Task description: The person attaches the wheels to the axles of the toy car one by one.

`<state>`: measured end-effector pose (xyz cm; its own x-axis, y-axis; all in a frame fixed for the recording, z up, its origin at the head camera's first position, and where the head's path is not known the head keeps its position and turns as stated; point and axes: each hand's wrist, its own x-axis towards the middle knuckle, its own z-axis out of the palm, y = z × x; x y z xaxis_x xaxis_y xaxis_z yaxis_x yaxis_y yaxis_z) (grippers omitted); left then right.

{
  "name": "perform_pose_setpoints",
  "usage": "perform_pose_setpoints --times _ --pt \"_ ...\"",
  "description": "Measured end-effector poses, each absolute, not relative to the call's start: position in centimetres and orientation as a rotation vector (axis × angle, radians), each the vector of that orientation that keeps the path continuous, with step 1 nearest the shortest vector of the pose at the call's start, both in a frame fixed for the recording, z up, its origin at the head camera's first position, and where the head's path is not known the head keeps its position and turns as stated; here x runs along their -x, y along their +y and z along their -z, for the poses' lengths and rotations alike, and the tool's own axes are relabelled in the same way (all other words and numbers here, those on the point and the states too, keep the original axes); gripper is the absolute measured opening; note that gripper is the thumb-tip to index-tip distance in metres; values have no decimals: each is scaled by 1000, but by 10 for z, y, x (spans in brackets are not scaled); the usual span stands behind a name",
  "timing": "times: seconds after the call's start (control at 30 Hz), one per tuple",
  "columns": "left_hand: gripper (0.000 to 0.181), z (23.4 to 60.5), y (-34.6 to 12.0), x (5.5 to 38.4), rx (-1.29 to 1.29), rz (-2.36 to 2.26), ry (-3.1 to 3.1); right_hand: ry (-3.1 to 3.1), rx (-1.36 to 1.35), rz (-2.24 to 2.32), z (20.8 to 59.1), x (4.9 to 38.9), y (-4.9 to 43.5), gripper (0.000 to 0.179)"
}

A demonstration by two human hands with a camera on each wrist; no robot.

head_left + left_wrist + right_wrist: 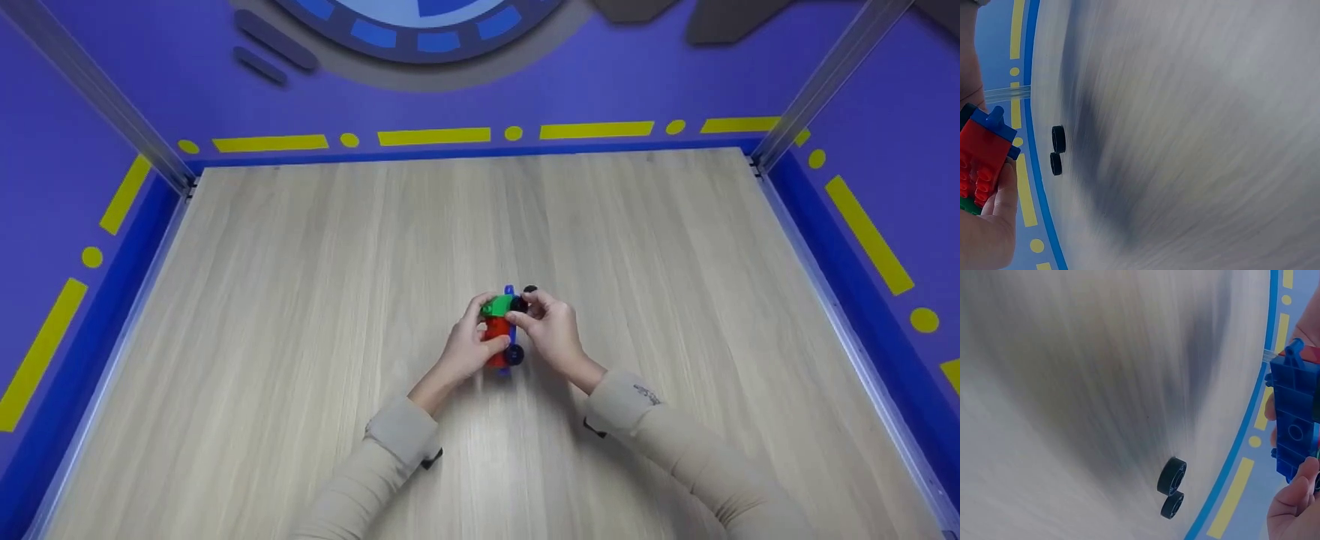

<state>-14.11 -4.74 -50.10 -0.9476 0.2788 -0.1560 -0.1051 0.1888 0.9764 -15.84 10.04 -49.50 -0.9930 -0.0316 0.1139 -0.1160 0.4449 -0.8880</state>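
A toy car with a red block body [496,330], a green block [497,305] and a blue chassis [1293,410] is held above the table, turned so its wheels face right in the head view. My left hand [466,346] grips the red and green blocks, thumb along the near part. With thumb and fingers, my right hand [556,330] pinches a black wheel [517,304] at the far end of the chassis. Another wheel [514,355] sits at the near end. Fingers partly hide the chassis in the head view.
Two loose black wheels stand on the table beyond the hands, a larger one [1172,476] and a smaller one [1172,505]. The wooden table [337,262] is bounded by blue-purple walls [480,97] with yellow markings and metal corner posts.
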Motion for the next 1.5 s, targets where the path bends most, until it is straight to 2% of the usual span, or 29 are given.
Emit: perform_pose_setpoints --times 0.27,0.97,1.2,1.5 --pt "63 500 -49 140 -189 -1797 2171 -2659 -126 -1605 493 159 101 27" --pt "62 499 -51 138 -169 -1751 2131 -2737 -506 -1387 496 160 115 20" --pt "61 481 -52 131 -160 -1758 2086 -2741 -571 -1340 500 159 117 22" --pt "62 506 -52 136 -172 -1757 2102 -2742 -620 -1305 503 157 118 23"
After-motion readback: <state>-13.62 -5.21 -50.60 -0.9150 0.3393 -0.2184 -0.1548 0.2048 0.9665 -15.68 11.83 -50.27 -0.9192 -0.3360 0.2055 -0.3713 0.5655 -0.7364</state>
